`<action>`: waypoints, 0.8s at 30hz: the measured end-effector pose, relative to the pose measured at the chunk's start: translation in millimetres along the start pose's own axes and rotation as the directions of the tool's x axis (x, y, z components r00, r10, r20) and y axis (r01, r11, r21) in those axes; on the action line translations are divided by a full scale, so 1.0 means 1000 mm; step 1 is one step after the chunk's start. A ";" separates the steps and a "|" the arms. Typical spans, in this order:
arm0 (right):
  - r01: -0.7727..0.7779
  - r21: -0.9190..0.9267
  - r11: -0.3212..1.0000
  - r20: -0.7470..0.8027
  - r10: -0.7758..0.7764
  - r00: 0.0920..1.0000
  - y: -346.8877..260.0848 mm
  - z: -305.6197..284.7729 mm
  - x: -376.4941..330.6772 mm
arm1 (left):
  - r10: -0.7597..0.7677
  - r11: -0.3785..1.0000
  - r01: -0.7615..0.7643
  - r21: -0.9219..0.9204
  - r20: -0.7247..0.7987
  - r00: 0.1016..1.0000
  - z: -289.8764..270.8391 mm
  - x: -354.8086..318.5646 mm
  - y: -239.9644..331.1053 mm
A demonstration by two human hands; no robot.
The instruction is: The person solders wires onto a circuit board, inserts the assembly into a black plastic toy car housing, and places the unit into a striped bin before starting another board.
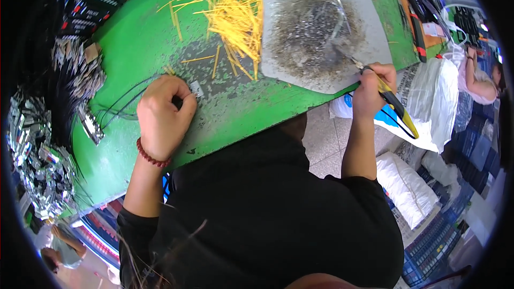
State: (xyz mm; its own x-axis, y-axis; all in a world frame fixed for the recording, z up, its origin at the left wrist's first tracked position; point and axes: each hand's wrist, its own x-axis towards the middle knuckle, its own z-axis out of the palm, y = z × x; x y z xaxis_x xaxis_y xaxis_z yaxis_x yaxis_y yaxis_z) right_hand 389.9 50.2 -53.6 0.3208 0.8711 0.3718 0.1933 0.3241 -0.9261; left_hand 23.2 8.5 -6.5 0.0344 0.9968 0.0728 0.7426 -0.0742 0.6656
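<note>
My right hand (375, 88) grips a soldering iron (395, 103) by its yellow and black handle. The iron's metal tip points toward a grey sheet (375, 37) covered with dark residue and silvery specks; the area around the tip is blurred. A thin shiny curved strand (341, 13) shows over the residue. On the green table, my left hand (163, 109) is closed, thumb and forefinger curled together. Whatever it holds is hidden. Beside its fingertips is a small silver metal piece (196, 89), and thin black wires (124, 96) run toward the hand from the left.
A heap of thin yellow sticks (233, 18) lies beside the grey sheet on the green table (128, 37). Shiny metal parts (40, 155) pile up at the left edge, with stacked flat pieces (85, 69) behind them. White sacks (428, 101) stand at the right. Other people are farther off.
</note>
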 end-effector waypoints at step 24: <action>-0.069 0.175 0.982 0.553 -0.040 0.832 -0.046 0.132 -0.072 | 0.046 0.998 -0.044 0.037 -0.048 0.998 0.003 -0.002 -0.012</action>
State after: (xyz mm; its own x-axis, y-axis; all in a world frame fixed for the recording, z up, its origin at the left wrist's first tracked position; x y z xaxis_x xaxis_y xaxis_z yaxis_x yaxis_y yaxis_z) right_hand 235.6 21.8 -46.2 -0.2535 0.9159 0.3112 0.0055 0.3230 -0.9464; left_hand 16.5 7.4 -17.1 0.0364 0.9896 0.1392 0.7646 -0.1173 0.6338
